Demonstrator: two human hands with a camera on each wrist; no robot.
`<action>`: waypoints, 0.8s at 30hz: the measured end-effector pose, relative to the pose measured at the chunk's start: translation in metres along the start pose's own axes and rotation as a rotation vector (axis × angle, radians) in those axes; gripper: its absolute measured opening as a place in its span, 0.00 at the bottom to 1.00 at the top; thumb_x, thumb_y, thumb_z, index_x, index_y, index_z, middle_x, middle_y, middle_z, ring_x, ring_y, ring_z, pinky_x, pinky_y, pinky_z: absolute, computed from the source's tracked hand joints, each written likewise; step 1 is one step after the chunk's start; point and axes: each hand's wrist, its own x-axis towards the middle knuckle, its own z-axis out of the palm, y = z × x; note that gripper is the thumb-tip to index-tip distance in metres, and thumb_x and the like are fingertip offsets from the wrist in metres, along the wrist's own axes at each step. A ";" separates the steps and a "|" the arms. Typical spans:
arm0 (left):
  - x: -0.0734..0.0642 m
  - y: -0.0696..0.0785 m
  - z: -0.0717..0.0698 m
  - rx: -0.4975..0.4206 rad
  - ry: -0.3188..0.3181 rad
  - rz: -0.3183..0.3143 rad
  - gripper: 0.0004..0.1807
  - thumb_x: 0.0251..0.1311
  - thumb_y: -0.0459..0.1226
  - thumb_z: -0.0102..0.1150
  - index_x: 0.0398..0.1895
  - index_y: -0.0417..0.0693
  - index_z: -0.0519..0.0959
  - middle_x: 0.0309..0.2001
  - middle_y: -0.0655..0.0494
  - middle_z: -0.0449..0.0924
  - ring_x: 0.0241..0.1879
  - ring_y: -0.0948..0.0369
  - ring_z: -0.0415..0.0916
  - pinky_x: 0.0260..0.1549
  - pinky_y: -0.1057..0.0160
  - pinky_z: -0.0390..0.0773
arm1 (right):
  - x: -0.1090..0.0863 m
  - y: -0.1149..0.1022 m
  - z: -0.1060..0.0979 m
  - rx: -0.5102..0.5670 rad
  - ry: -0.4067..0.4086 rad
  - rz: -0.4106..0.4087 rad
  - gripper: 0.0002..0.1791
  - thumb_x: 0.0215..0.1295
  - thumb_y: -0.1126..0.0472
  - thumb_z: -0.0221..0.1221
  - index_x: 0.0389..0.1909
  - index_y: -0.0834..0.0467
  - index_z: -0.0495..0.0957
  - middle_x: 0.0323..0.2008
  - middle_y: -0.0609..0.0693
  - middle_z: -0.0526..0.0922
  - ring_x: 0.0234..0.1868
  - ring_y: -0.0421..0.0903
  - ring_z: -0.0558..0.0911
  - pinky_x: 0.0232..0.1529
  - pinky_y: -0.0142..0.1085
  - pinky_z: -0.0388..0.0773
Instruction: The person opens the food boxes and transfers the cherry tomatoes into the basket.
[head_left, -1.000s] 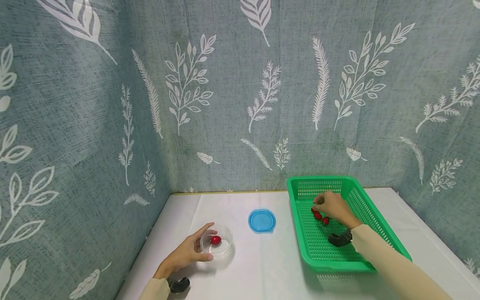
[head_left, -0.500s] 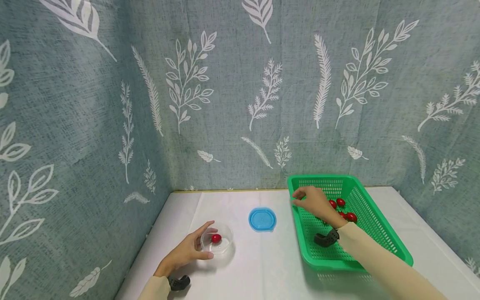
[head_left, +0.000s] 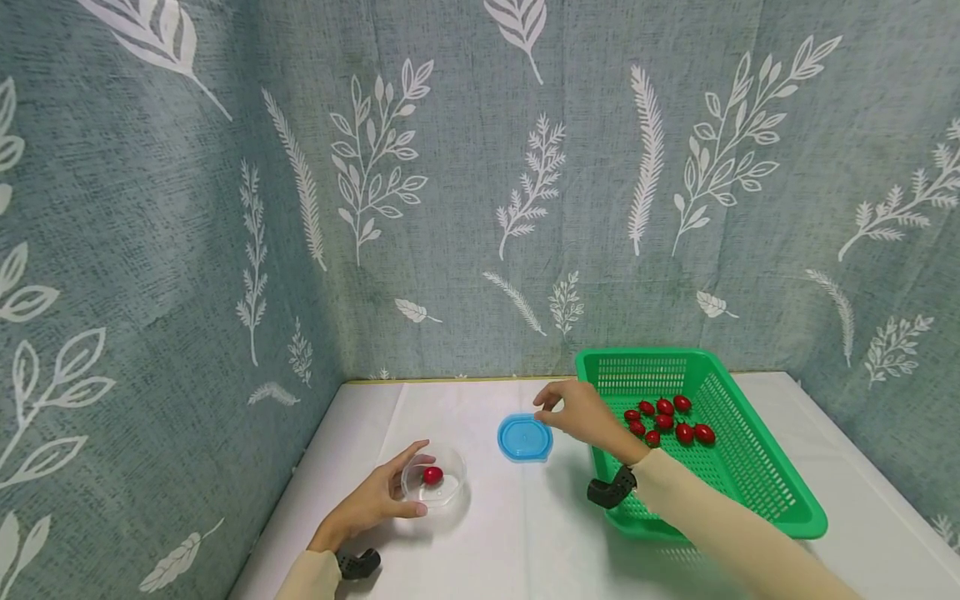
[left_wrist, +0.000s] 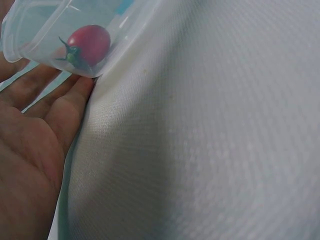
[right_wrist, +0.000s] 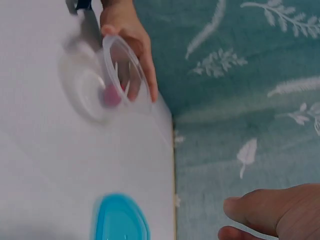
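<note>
A clear plastic container (head_left: 450, 493) stands on the white-covered table at the left, with one red cherry tomato (head_left: 432, 476) inside; a green stem shows on this tomato in the left wrist view. My left hand (head_left: 375, 502) holds the container's left side, thumb in front and fingers behind. Over the table between the blue lid (head_left: 524, 438) and the basket, my right hand (head_left: 588, 417) hangs with thumb and fingers bent toward each other. Its fingertips overlap the lid's edge in the head view. I cannot tell whether something is pinched in them.
A green plastic basket (head_left: 757, 433) stands at the right, with several cherry tomatoes (head_left: 664, 422) on its floor. Patterned grey-green cloth (head_left: 450, 250) hangs behind the table and along its sides.
My right hand has risen out of the basket and moved left past its rim, toward the lid. The tomatoes it covered now show. My left hand and the container have stayed in place.
</note>
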 end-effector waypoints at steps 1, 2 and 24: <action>0.000 0.000 0.000 -0.001 0.000 -0.001 0.56 0.60 0.32 0.74 0.84 0.47 0.45 0.75 0.38 0.62 0.76 0.41 0.53 0.61 0.68 0.71 | 0.001 -0.003 0.003 0.000 -0.008 -0.009 0.05 0.65 0.61 0.70 0.41 0.54 0.87 0.33 0.43 0.85 0.33 0.39 0.80 0.32 0.38 0.78; 0.000 0.000 0.000 -0.002 0.000 -0.001 0.57 0.60 0.32 0.74 0.84 0.47 0.45 0.75 0.38 0.62 0.76 0.41 0.54 0.61 0.67 0.71 | 0.002 -0.006 0.006 0.000 -0.016 -0.020 0.05 0.65 0.61 0.70 0.41 0.55 0.87 0.32 0.43 0.85 0.33 0.40 0.80 0.32 0.38 0.77; 0.001 0.000 0.001 0.021 0.022 -0.036 0.59 0.57 0.35 0.77 0.84 0.49 0.47 0.75 0.44 0.64 0.77 0.44 0.53 0.61 0.66 0.71 | 0.016 -0.058 0.067 0.006 -0.136 -0.087 0.07 0.63 0.59 0.71 0.41 0.53 0.87 0.33 0.43 0.88 0.39 0.46 0.84 0.41 0.41 0.79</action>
